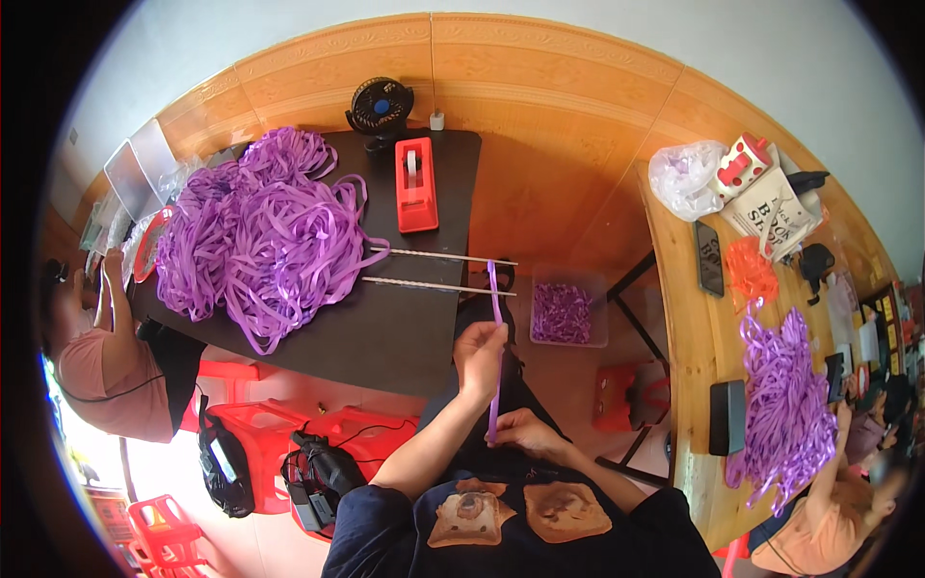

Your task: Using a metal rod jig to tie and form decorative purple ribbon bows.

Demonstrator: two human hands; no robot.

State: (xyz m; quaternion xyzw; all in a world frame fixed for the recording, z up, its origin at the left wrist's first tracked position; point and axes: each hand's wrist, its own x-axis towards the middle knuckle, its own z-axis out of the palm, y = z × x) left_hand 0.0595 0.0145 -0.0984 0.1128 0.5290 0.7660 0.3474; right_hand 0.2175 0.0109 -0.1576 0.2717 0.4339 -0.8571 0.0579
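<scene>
A wood-panelled wall curves behind my dark worktop (385,337), where a heap of purple ribbon (260,231) lies left of a red tape dispenser (416,183). I hold one purple ribbon strip (495,318) upright before me, just off the worktop's edge. It seems light, limp and slick, best pinched near its ends. My left hand (480,356) fingers close on its middle; my right hand (525,433) pinches the lower end.
</scene>
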